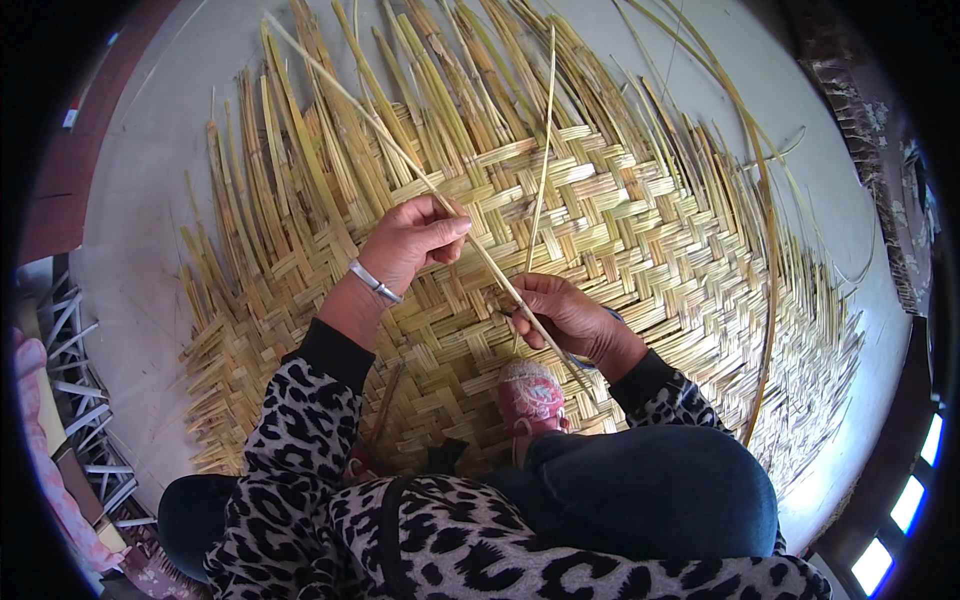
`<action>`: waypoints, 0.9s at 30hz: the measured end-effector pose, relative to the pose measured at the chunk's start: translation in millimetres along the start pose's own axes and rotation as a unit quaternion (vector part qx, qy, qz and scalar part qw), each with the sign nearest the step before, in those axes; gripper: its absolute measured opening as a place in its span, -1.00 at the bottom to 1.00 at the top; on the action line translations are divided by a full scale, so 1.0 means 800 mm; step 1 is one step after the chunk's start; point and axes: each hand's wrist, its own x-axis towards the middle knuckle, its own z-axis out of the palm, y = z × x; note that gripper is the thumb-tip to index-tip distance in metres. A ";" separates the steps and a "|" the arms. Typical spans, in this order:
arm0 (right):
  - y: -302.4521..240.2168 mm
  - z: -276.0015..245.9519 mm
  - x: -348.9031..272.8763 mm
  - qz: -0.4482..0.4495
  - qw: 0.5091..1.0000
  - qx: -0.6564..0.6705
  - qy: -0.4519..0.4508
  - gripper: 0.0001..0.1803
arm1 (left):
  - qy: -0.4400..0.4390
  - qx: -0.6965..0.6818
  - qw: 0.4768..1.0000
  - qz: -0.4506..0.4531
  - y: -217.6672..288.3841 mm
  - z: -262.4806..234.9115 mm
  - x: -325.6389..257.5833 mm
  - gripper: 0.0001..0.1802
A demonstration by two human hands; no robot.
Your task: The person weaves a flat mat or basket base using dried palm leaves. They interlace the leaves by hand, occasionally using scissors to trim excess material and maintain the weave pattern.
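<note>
My left hand (405,240) pinches a long pale reed strip (490,264) between thumb and fingers. The strip slants from the upper left down past my right hand (568,315), whose fingers are closed around its lower part. A second thin reed strip (545,150) rises upward from behind my right hand; whether those fingers grip it too is hard to make out. Both hands are raised over a partly woven reed mat (640,240) with a zigzag pattern. Loose reed ends (430,75) fan out along its far and left edges.
My red shoe (532,398) rests on the mat, below my right hand. Long bent strips (768,240) arc across the right side. Pale floor (140,220) surrounds the mat. At the left stands a rack of grey bars (75,350), and patterned fabric (890,160) hangs at far right.
</note>
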 end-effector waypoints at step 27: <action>-0.007 0.006 0.005 -0.054 0.996 -0.013 0.073 -0.76 | 0.053 0.084 0.995 -0.005 -0.006 0.018 -0.003 -0.74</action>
